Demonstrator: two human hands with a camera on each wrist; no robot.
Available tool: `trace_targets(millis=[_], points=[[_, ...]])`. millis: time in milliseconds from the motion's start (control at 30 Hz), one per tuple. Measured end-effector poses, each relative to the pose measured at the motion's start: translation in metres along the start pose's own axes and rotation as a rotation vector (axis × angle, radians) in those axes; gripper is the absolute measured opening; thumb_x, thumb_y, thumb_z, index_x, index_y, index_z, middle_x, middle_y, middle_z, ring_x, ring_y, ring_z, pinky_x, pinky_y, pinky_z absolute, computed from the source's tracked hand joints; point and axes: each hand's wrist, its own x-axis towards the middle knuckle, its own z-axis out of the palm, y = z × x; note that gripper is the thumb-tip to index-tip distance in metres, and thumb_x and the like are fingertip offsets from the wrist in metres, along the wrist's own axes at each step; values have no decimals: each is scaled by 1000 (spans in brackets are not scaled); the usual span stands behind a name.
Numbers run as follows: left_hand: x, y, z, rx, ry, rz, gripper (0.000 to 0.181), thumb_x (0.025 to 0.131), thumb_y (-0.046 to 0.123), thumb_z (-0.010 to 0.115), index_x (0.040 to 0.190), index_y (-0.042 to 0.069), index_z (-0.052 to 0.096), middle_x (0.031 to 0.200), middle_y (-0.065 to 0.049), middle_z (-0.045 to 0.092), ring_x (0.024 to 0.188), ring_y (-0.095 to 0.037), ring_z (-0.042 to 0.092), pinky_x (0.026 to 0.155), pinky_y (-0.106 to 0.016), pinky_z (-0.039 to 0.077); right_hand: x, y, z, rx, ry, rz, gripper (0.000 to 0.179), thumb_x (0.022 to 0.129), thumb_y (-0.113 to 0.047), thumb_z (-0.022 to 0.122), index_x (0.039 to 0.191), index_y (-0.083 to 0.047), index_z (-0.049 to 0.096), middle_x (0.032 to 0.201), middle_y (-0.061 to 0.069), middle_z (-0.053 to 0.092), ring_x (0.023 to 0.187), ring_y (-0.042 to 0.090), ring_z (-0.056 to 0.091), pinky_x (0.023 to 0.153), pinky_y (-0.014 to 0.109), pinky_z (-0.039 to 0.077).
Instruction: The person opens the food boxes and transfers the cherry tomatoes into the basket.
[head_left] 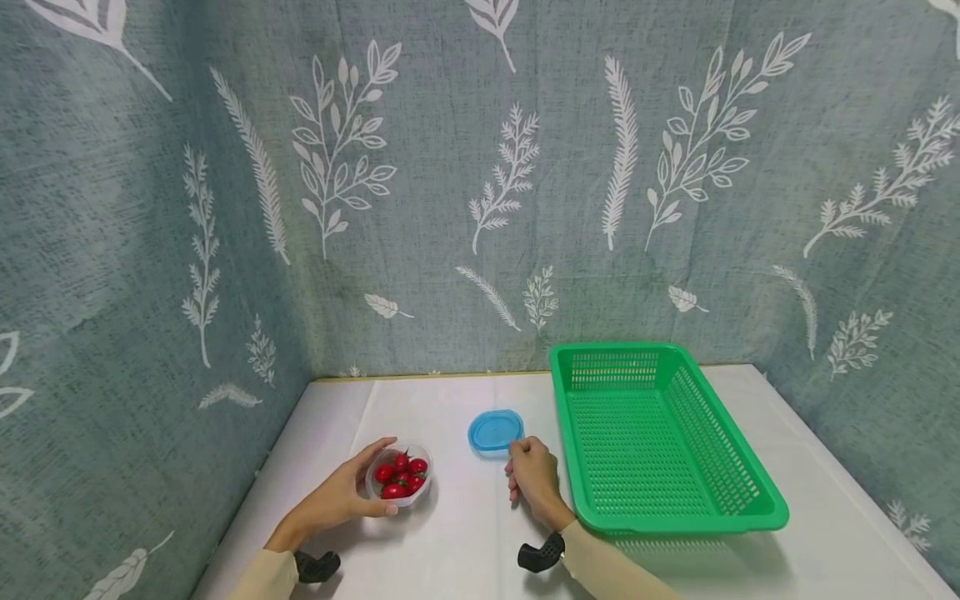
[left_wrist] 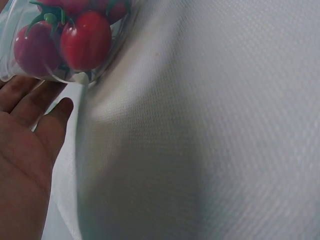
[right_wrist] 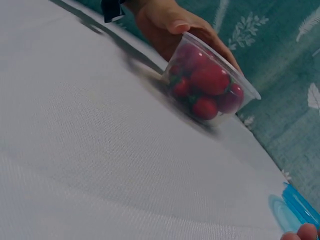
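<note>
A clear plastic tub (head_left: 400,492) of small red tomatoes (right_wrist: 210,78) with green stems is at the left. My left hand (head_left: 341,498) grips it from its left side, thumb at the near side and fingers round the far side. In the left wrist view the tomatoes (left_wrist: 86,40) show through the tub's wall. My right hand (head_left: 535,475) pinches the near right edge of a blue oval lid (head_left: 496,431), its other fingers curled. The lid (right_wrist: 301,204) looks tilted in the right wrist view, with bluish light on the cloth beside it.
A large green plastic basket (head_left: 750,450) with perforated sides stands just right of my right hand. White cloth (head_left: 457,533) covers the table. A grey-green curtain with white leaf prints (head_left: 442,208) hangs behind and at both sides.
</note>
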Motion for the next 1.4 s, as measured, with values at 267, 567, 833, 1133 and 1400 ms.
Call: trace_targets(millis=[267,567,833,1133,1400], points=[[-1,0,1,-4,-7,22,105,81,25,90,163,10,26,162,-21,34,149,-47,27,114,-66,27,-1,-2,-3,47,15,39,31,108,-24,46,100,3,59,71,9,64,41,11,50,37,27,45],[1,-1,1,-4,-1,31,105,80,25,91,163,12,26,162,-18,35,150,-45,26,114,-66,26,-3,-2,-1,113,-57,-8,26,103,-19,53,108,5,59,78,9,64,47,9,49,39,23,43],[2,-2,-3,-42,-12,35,104,81,22,90,163,14,27,162,-18,34,148,-44,30,97,-31,48,-12,-11,8,141,-186,-45,30,103,-28,63,109,1,62,82,8,65,52,9,50,44,21,44],[1,-3,0,-59,14,22,106,80,23,91,163,13,26,164,-17,32,152,-43,23,110,-61,36,-24,-34,19,102,-318,-105,22,101,-23,67,104,-2,64,87,8,64,55,11,49,49,24,47],[-2,-4,4,-63,30,4,107,78,24,92,163,14,28,162,-18,35,151,-43,26,111,-64,35,-28,-55,26,94,-426,-107,20,99,-24,71,106,-6,68,90,7,65,57,13,52,54,27,50]])
